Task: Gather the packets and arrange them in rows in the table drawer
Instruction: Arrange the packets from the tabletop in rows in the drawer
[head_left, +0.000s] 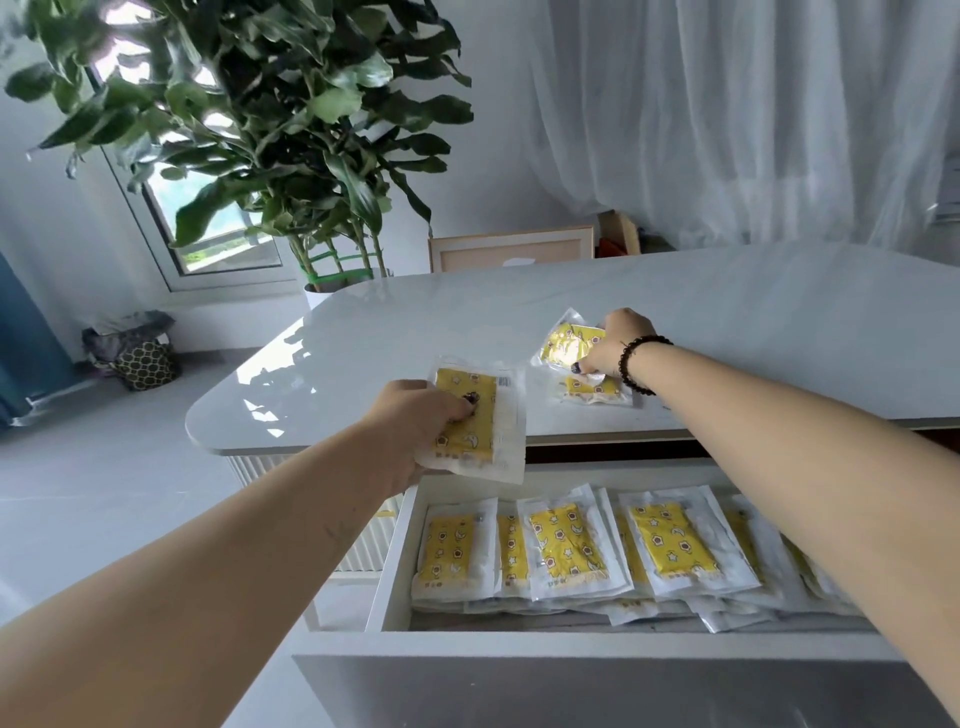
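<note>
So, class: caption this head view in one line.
Both hands grip yellow packets above the open drawer.

No legible text anywhere. Packet (480, 421) in the left hand (415, 415) carries a barcode label at its top right corner, digits too small to read. Small dark print along the lower edges of packets in the drawer (395, 561), blurred, unreadable.

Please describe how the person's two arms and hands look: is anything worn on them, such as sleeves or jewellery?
Both forearms are bare, with no sleeves in view. The right hand has a bracelet of dark round beads around its wrist, and its thumbnail looks dark. The left hand wears no bracelet or watch; its thumbnail also looks dark, perhaps painted. No ring can be made out on either hand.
</note>
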